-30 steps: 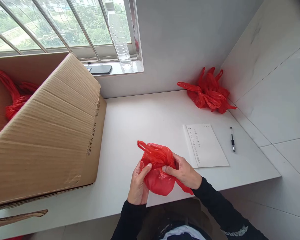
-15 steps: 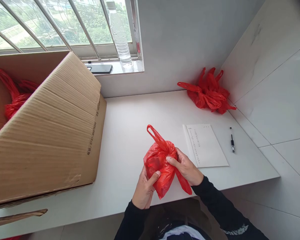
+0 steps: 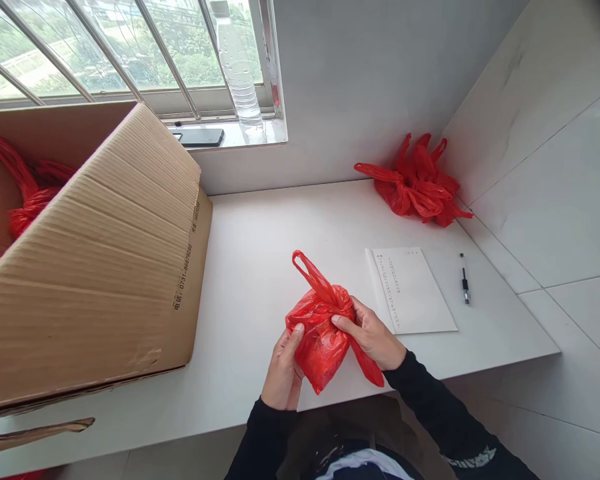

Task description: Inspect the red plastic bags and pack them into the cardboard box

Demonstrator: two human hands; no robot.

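Note:
Between my two hands is a red plastic bag [image 3: 323,340], tied in a knot with one loop handle sticking up and a loose end hanging to the lower right. My left hand [image 3: 285,363] grips its left side, thumb on top of the plastic. At the knot on the right, my right hand [image 3: 373,333] pinches the bag with thumb and fingers. What lies inside the bag is hidden by the plastic. Both hands are over the front part of the white table [image 3: 260,267].
To the left stands a large open cardboard box [image 3: 130,267] with red bags [image 3: 33,200] inside. More tied red bags [image 3: 420,187] lie in the far right corner. A printed paper pad [image 3: 415,290] and a pen [image 3: 465,280] are on the right. The windowsill holds a phone [image 3: 200,138] and a water bottle [image 3: 240,80].
My left thumb has moved up and left along the bag, and the left hand has shifted slightly left. The right hand keeps its hold near the knot.

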